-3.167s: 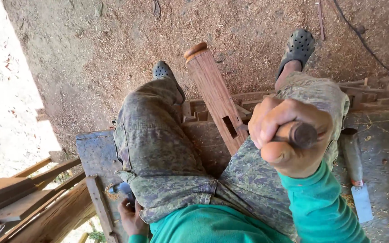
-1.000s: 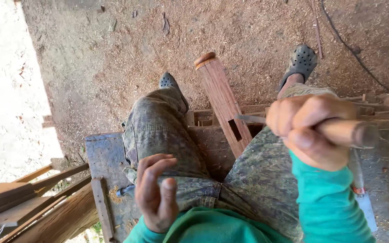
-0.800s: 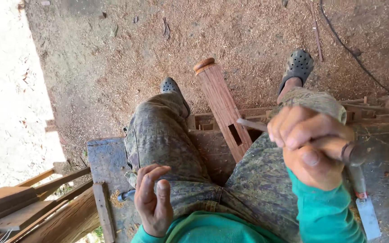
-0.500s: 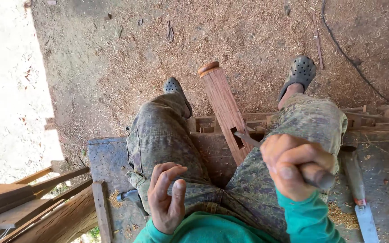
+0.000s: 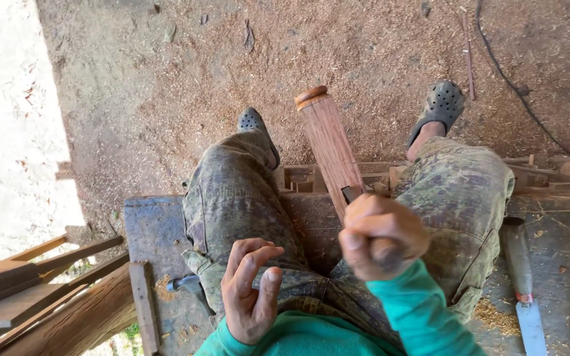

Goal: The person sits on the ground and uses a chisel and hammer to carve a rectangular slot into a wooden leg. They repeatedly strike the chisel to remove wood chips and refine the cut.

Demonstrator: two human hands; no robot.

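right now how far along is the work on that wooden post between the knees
Done: the reddish wooden post has a rounded cap and a slot already cut, and sawdust covers the ground. In hand: the right hand is fisted around a tool handle just above the slot, its tip hidden; the left hand rests open on the lap. Left: how deep the slot goes cannot be seen. A chisel lies on the bench.

Harsh daylight floods in left of the bench (image 5: 156, 227), bleaching the ground there almost white. The bench itself lies in even, soft shade with good colour. The right hand (image 5: 380, 234) above it shows slight motion blur; the sawdust floor (image 5: 364, 53) beyond stays sharp.
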